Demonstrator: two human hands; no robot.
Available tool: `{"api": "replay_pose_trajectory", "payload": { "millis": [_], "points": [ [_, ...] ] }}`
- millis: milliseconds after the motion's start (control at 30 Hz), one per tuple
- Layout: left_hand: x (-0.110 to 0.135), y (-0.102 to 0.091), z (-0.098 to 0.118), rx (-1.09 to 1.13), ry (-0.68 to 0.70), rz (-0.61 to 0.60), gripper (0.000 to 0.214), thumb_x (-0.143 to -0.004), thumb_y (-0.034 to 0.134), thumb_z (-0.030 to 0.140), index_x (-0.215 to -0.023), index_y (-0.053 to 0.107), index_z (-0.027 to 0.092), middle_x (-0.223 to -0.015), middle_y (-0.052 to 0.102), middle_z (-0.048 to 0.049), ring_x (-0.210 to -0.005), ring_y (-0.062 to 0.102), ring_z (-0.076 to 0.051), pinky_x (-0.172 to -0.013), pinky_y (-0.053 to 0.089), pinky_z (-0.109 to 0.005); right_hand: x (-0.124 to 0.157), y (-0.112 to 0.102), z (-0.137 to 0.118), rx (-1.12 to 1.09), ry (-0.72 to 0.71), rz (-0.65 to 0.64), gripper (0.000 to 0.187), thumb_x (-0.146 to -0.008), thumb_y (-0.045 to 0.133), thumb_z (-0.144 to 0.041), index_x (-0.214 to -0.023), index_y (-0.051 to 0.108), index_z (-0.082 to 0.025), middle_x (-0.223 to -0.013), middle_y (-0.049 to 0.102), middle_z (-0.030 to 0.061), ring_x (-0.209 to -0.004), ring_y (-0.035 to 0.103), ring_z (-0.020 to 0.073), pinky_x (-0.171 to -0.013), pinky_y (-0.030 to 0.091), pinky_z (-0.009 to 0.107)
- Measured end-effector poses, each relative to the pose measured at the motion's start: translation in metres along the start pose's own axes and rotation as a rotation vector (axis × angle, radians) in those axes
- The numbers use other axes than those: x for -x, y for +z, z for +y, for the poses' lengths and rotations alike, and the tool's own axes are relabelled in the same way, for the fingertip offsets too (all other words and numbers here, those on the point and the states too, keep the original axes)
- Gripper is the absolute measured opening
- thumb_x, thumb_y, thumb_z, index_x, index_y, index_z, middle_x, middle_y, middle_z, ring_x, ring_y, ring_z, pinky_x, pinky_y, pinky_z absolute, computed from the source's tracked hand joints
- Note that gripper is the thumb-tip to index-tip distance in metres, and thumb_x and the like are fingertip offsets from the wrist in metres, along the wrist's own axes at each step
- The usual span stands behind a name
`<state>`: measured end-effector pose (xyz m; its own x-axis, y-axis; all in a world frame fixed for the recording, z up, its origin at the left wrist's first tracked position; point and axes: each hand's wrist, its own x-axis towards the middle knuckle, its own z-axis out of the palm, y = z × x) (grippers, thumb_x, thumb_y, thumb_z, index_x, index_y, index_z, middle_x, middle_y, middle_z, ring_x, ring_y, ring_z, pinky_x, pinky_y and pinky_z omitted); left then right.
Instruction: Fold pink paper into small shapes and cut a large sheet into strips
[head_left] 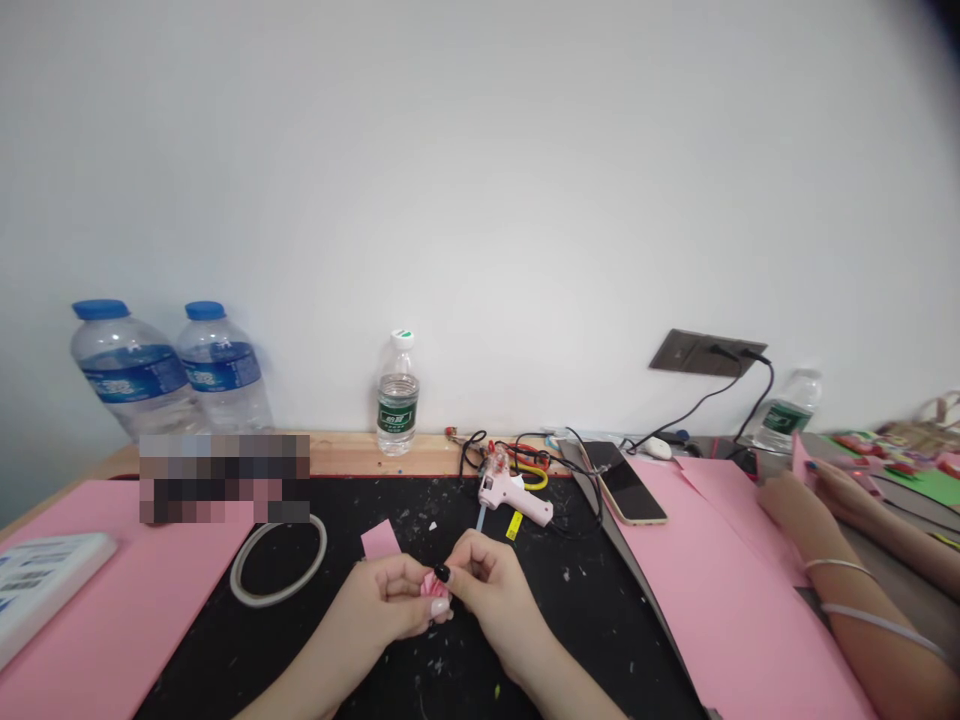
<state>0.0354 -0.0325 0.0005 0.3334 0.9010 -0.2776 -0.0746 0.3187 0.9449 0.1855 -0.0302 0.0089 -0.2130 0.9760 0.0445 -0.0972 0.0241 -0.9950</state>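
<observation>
Grip of left hand (375, 602) and right hand (501, 597) pinches our pink piece (431, 588), nearer us than the glue gun (510, 492). Shaping seems underway; the next move likely needs steadiness.

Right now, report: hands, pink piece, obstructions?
Left hand, right hand both pinching pink piece. Glue gun just beyond right hand. Nothing visibly blocking.

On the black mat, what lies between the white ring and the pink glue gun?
The head view shows a small pink paper piece, partly hidden by the left hand, a white scrap and some pale specks.
</observation>
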Motion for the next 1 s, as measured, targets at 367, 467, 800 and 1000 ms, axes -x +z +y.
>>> {"api": "replay_pose_trajectory", "payload": {
  "millis": [367, 467, 800, 1000],
  "points": [
    [0.0021, -0.001, 0.0044, -0.075, -0.074, 0.064, 0.027, -0.059, 0.071, 0.038, -0.075, 0.065, 0.017, -0.071, 0.073, -0.0038, -0.076, 0.067, -0.021, -0.063, 0.049, -0.025, -0.0004, 0.0004, 0.0017, 0.029, 0.021, 0.012, 0.024, -0.067, 0.069, -0.033, -0.059, 0.056, -0.014, -0.057, 0.047, -0.0044, -0.049, 0.04, 0.0075, -0.047, 0.031, 0.019],
    [0.0024, -0.0002, 0.0047, -0.088, -0.073, 0.066, 0.024, -0.059, 0.071, 0.034, -0.074, 0.066, 0.017, -0.07, 0.073, -0.003, -0.074, 0.067, -0.02, -0.063, 0.049, -0.025, 0.0, 0.0012, -0.0004, -0.026, 0.077, -0.005, 0.028, -0.067, 0.069, -0.036, -0.058, 0.053, -0.014, -0.049, 0.044, -0.0063, -0.044, 0.034, 0.0061, -0.044, 0.027, 0.019],
    [0.0016, 0.0002, 0.002, -0.086, -0.02, 0.069, 0.019, -0.056, 0.074, 0.028, -0.068, 0.067, 0.015, -0.066, 0.071, -0.0019, -0.064, 0.063, -0.016, -0.057, 0.047, -0.023, -0.0019, 0.0017, 0.0015, -0.056, 0.184, 0.083, 0.028, -0.062, 0.071, -0.033, -0.06, 0.051, -0.014, -0.044, 0.041, -0.0084, -0.038, 0.025, 0.0033, -0.037, 0.015, 0.018],
    [-0.0013, -0.002, 0.0005, -0.067, 0.055, 0.062, 0.015, -0.057, 0.073, 0.023, -0.068, 0.066, 0.015, -0.06, 0.067, 0.0012, -0.055, 0.057, -0.012, -0.051, 0.042, -0.02, -0.0006, -0.0011, 0.0026, -0.062, 0.258, 0.037, 0.029, -0.065, 0.068, -0.037, -0.061, 0.049, -0.015, -0.044, 0.039, -0.009, -0.035, 0.022, 0.0022, -0.035, 0.012, 0.018]
  ]
}}
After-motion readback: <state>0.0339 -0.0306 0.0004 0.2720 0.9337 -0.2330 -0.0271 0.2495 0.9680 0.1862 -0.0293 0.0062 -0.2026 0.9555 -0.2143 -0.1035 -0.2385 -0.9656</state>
